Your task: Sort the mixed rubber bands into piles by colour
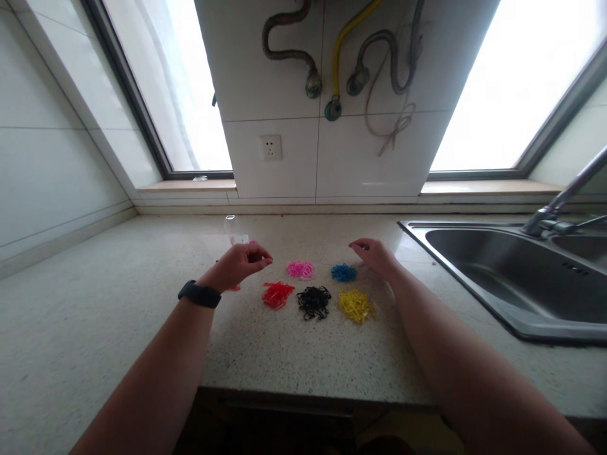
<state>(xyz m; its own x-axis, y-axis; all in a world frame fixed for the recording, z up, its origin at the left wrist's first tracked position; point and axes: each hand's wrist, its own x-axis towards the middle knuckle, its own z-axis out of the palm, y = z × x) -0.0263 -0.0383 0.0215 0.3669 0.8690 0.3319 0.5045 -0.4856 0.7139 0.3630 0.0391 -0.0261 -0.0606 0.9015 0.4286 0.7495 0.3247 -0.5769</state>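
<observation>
My left hand [244, 260], a black band on its wrist, hovers left of the piles with fingers curled and tips pinched together. My right hand [372, 254] is above and right of the blue pile, its fingers also drawn into a pinch. Anything between either set of fingertips is too small to make out. Between the hands lie small loops that look like rubber bands, sorted by colour: a pink pile [300, 270], a blue pile [343, 272], a red pile [277, 294], a black pile [313, 302] and a yellow pile [355, 306].
Behind my left hand stands a clear bottle [231, 227], partly covered, with bits of pink and red showing around the hand. A steel sink [493, 316] with a faucet [545, 218] is set into the counter [303, 366] at right. A wall socket [271, 147] and hoses are at the back.
</observation>
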